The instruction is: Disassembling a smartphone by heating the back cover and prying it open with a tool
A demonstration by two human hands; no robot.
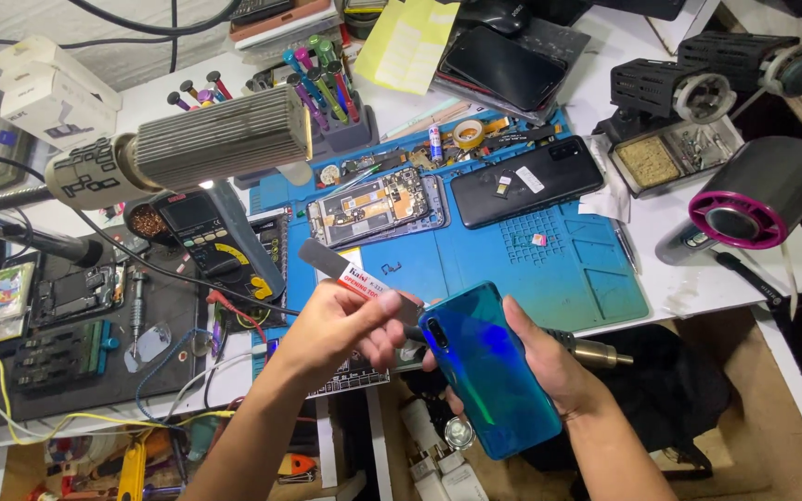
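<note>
My right hand [549,357] holds a shiny blue smartphone [489,366] back side up, over the table's front edge. My left hand [345,325] grips a flat grey opening tool [341,267] with a red and white label, its lower end touching the phone's top left edge near the camera. On the blue work mat [568,269] beyond lie an opened phone frame with bare circuitry [378,204] and a black phone back cover [526,181].
A ribbed metal lamp head [211,139] hangs at the left. A multimeter [206,237], a screwdriver rack [327,93], a dark phone [503,65], a black and pink cylinder [758,190] and a soldering stand [670,121] crowd the table. An open drawer of parts [438,455] lies below.
</note>
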